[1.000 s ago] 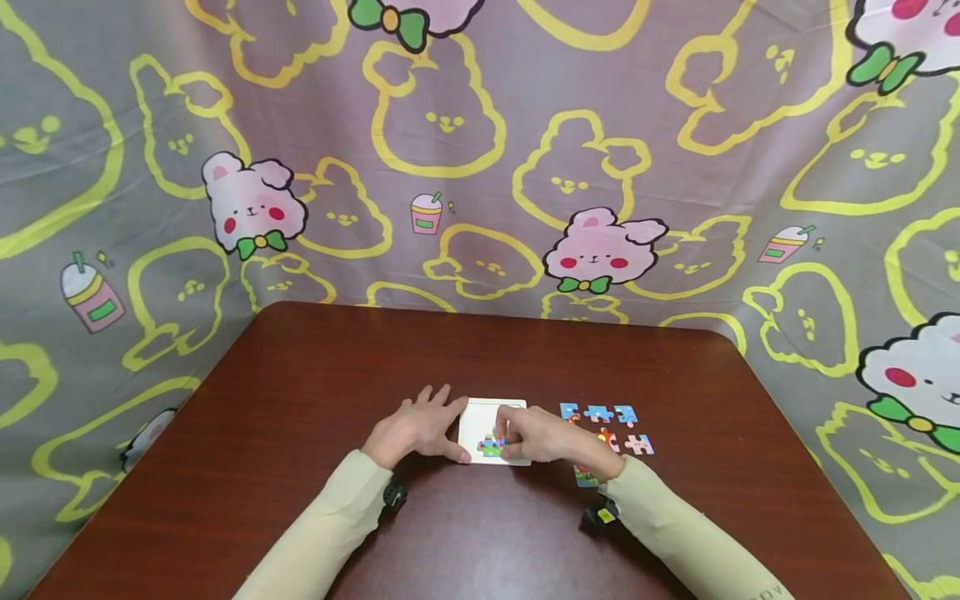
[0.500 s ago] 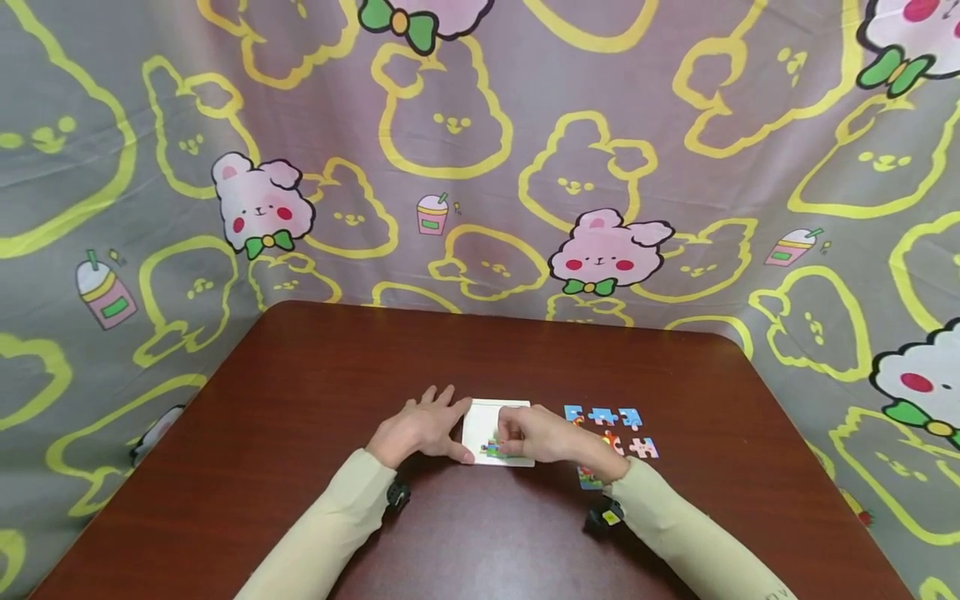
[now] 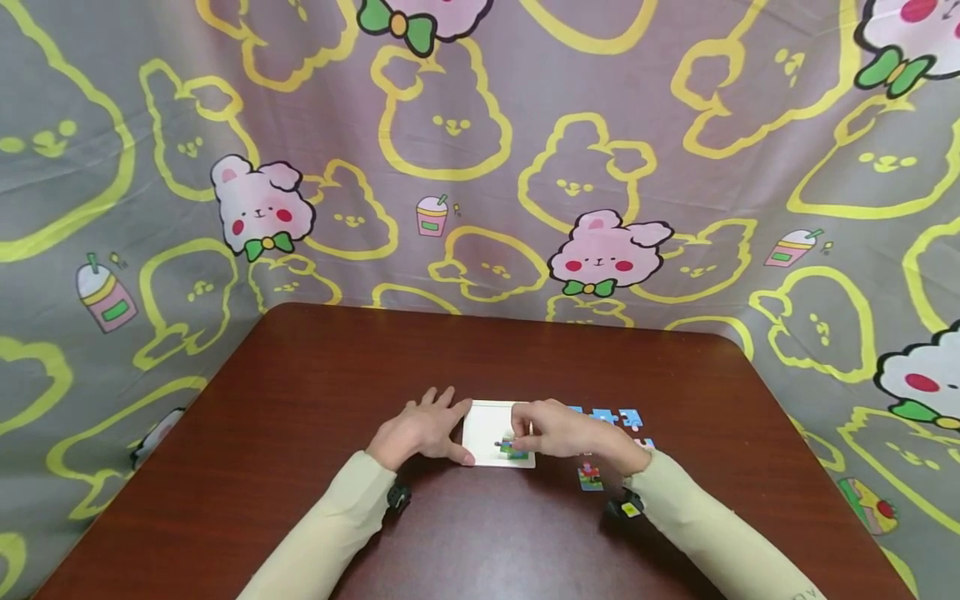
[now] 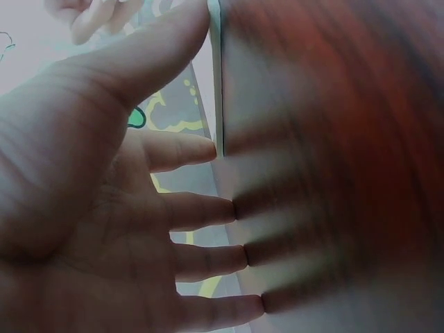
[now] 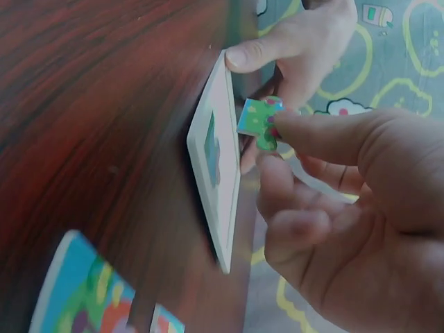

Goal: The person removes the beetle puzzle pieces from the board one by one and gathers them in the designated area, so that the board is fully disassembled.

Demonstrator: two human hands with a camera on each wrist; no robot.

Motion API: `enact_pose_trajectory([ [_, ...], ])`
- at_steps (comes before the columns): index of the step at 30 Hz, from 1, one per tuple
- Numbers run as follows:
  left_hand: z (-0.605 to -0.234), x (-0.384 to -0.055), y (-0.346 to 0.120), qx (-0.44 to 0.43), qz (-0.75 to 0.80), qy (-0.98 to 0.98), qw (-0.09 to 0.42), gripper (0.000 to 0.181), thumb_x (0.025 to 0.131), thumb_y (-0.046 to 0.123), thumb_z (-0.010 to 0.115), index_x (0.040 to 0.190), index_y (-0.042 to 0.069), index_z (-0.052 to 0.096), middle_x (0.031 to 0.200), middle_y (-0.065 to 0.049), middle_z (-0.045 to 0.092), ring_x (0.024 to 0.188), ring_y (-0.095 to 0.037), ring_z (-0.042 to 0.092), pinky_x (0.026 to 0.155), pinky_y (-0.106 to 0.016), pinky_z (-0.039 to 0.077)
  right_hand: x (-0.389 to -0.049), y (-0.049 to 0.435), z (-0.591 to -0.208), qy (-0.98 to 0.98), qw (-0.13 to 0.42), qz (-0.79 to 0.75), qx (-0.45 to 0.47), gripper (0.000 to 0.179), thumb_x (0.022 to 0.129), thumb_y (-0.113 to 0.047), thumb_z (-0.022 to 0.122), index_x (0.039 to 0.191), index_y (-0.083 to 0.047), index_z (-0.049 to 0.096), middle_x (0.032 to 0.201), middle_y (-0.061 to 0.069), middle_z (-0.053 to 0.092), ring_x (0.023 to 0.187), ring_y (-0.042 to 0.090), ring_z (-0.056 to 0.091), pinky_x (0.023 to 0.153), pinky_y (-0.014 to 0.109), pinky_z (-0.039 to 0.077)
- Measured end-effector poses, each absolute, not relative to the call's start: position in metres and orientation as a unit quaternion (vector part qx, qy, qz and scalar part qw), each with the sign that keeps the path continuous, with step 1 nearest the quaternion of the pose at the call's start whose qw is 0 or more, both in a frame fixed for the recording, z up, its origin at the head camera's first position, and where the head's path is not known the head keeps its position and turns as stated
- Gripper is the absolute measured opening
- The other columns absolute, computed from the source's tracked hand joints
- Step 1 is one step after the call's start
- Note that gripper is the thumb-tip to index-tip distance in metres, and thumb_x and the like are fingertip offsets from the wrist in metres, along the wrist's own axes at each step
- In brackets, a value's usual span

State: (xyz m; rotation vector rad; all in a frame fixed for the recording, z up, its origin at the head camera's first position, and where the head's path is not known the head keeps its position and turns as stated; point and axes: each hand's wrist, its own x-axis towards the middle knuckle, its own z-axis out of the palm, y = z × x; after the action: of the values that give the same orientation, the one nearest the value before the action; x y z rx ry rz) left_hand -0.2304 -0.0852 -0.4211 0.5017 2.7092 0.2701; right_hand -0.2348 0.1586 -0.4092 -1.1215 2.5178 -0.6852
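A white puzzle tray [image 3: 487,425] lies flat on the table. My left hand [image 3: 423,429] is at its left side, fingers spread; in the left wrist view, the thumb [image 4: 163,52] and index finger [image 4: 184,149] touch the tray's edge. My right hand [image 3: 558,429] is over the tray's right part. Between thumb and fingers it pinches a green jigsaw piece [image 5: 258,119] with red and purple spots, tilted and held above the tray. A dark green patch [image 5: 213,149] shows inside the tray; piece or reflection, I cannot tell.
To the right of the tray lie several loose jigsaw pieces, among them a blue one [image 3: 630,418] and a green-and-red one [image 3: 590,477]. The right forearm partly covers them. A patterned cloth [image 3: 480,167] hangs behind the brown table [image 3: 360,350].
My right hand has moved to the right over the tray with the jigsaw piece in its grip, from near the tray's middle toward its right edge. The left hand stays at the tray's edge.
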Motion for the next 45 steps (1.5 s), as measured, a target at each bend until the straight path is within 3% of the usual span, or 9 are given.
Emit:
enact_pose_trajectory([
  [6, -0.423, -0.23, -0.086, 0.184, 0.093, 0.961, 0.185, 0.096, 0.078, 0.06, 0.073, 0.155, 0.021, 0.031, 0.163, -0.017, 0.021, 0.149, -0.044, 0.017, 0.114, -0.063, 0.024, -0.235, 0.178, -0.41, 0.857, 0.185, -0.266, -0.401, 0.018, 0.094, -0.015, 0.066, 0.083, -0.015, 0.052, 0.063, 0.004, 0.064, 0.055, 0.019, 0.066, 0.054, 0.019, 0.043],
  [19, -0.424, -0.229, -0.087, 0.182, 0.096, 0.96, 0.189, 0.095, 0.079, 0.06, 0.072, 0.155, 0.021, 0.03, 0.163, -0.017, 0.019, 0.15, -0.044, 0.015, 0.115, -0.062, 0.024, -0.236, 0.207, -0.409, 0.856, 0.217, -0.298, -0.363, 0.012, 0.094, -0.012, 0.066, 0.088, -0.014, 0.056, 0.072, 0.009, 0.066, 0.056, 0.028, 0.063, 0.053, 0.024, 0.05],
  [30, -0.423, -0.229, -0.088, 0.178, 0.097, 0.961, 0.188, 0.095, 0.079, 0.06, 0.072, 0.155, 0.021, 0.03, 0.163, -0.017, 0.019, 0.15, -0.044, 0.015, 0.115, -0.062, 0.023, -0.237, 0.231, -0.405, 0.86, 0.226, -0.276, -0.364, 0.008, 0.093, -0.013, 0.066, 0.101, -0.016, 0.065, 0.079, -0.005, 0.068, 0.06, 0.018, 0.064, 0.054, 0.024, 0.052],
  [38, -0.423, -0.23, -0.088, 0.175, 0.098, 0.962, 0.186, 0.095, 0.079, 0.06, 0.073, 0.155, 0.021, 0.031, 0.163, -0.017, 0.019, 0.15, -0.044, 0.016, 0.115, -0.062, 0.023, -0.236, 0.243, -0.406, 0.858, 0.249, -0.287, -0.346, 0.004, 0.094, -0.017, 0.067, 0.091, -0.015, 0.064, 0.077, 0.005, 0.068, 0.059, 0.025, 0.064, 0.047, 0.026, 0.049],
  [45, -0.422, -0.231, -0.087, 0.179, 0.1, 0.961, 0.187, 0.096, 0.079, 0.06, 0.073, 0.155, 0.02, 0.03, 0.163, -0.017, 0.019, 0.15, -0.044, 0.015, 0.115, -0.063, 0.023, -0.232, 0.251, -0.405, 0.857, 0.268, -0.287, -0.335, 0.006, 0.093, -0.016, 0.067, 0.09, -0.014, 0.063, 0.077, 0.01, 0.067, 0.055, 0.022, 0.062, 0.046, 0.024, 0.047],
])
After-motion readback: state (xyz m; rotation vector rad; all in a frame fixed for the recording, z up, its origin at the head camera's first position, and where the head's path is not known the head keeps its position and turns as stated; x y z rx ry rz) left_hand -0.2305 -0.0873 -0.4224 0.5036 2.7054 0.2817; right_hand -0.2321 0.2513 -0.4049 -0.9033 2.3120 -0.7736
